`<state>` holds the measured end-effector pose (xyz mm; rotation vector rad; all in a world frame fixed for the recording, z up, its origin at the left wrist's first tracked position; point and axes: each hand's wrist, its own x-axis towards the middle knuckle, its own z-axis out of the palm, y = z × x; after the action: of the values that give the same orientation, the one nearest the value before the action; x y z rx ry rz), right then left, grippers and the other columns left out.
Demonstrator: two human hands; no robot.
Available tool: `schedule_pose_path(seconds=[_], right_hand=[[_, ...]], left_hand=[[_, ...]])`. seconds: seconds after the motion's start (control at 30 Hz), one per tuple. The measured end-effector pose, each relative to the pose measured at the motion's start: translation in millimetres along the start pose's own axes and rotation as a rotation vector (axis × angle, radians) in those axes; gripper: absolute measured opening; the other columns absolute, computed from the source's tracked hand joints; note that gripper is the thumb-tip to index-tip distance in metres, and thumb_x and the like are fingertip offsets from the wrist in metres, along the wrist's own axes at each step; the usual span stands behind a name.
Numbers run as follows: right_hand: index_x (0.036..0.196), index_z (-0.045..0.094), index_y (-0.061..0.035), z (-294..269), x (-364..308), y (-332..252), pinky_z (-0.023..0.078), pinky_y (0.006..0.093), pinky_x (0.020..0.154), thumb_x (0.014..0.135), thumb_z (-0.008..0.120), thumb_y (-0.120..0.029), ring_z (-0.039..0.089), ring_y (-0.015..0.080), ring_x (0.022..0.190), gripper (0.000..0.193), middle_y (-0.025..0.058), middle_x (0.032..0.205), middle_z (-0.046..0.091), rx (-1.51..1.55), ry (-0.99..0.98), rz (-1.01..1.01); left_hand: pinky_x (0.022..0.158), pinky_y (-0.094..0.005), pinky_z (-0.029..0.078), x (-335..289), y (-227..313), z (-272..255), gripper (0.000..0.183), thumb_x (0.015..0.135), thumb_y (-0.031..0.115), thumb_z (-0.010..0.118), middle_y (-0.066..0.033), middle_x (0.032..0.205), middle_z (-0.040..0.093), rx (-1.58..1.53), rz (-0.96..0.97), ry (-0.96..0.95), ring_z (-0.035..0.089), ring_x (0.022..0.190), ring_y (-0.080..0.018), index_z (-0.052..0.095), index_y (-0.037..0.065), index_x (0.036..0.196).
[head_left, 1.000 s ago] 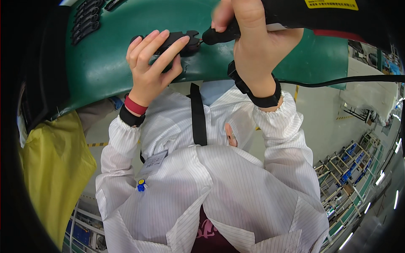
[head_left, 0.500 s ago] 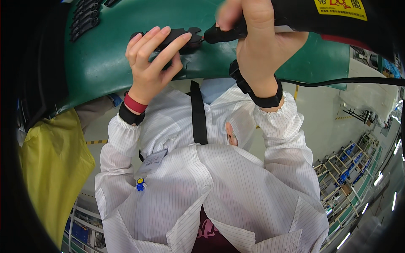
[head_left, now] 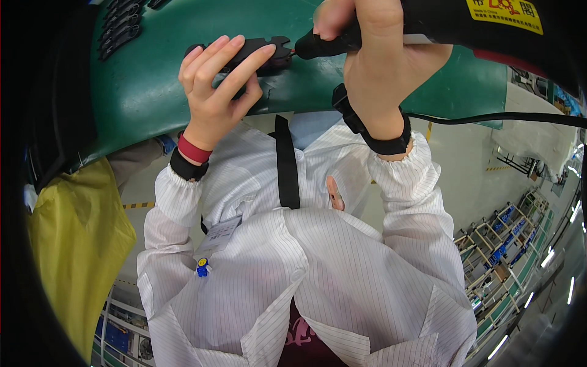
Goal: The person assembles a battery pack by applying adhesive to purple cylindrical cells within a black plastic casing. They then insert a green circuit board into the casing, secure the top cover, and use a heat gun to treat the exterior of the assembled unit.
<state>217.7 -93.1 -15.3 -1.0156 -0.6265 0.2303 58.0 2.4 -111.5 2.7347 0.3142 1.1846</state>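
My left hand point(head_left: 215, 85) presses a dark, elongated plastic part point(head_left: 260, 50) with a notched right end against the green work surface, its fingers laid over the part. My right hand point(head_left: 380, 67) is wrapped round a black electric screwdriver point(head_left: 428, 23) lying almost level, with a yellow label on its body. The thin bit at the screwdriver's nose meets the notched end of the part, or comes very near it. Whether a screw sits there is too small to tell.
Several similar black parts point(head_left: 121, 29) lie in a row at the far left of the green mat point(head_left: 147, 92). A black cable point(head_left: 489, 118) runs off to the right past my wrist. Yellow cloth point(head_left: 82, 220) hangs at the left; racks point(head_left: 504, 244) stand at the lower right.
Both hands, the part and the screwdriver keep nearly the same pose. The part appears slightly further left in the picture, and the screwdriver's body is tilted a little lower at the right.
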Motion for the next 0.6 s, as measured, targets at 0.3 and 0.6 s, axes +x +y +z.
schedule_pose_path(seconds=[0.3,0.6], right_hand=[[0.111,0.051,0.0018,0.3,-0.1,-0.6,0.042,0.0244,0.048,0.089,0.065,0.006,0.052,0.0095,0.050,0.026,0.0041,0.067,0.056,-0.002,-0.017,-0.007],[0.108,0.051,0.0019,0.2,-2.1,6.0,0.043,0.0221,0.047,0.086,0.069,0.007,0.055,0.0097,0.052,0.029,0.0039,0.068,0.056,-0.040,-0.013,-0.060]], left_hand=[[0.105,-0.0379,0.037,0.1,-0.5,0.0,0.052,0.073,0.006,0.071,0.0003,0.127,0.057,-0.006,0.003,0.002,0.053,0.120,-0.0179,0.072,0.030,0.119],[0.105,-0.0377,0.037,0.4,-1.6,-0.2,0.052,0.073,0.006,0.071,0.0006,0.126,0.057,0.000,0.011,0.008,0.053,0.119,-0.0176,0.072,0.030,0.119]])
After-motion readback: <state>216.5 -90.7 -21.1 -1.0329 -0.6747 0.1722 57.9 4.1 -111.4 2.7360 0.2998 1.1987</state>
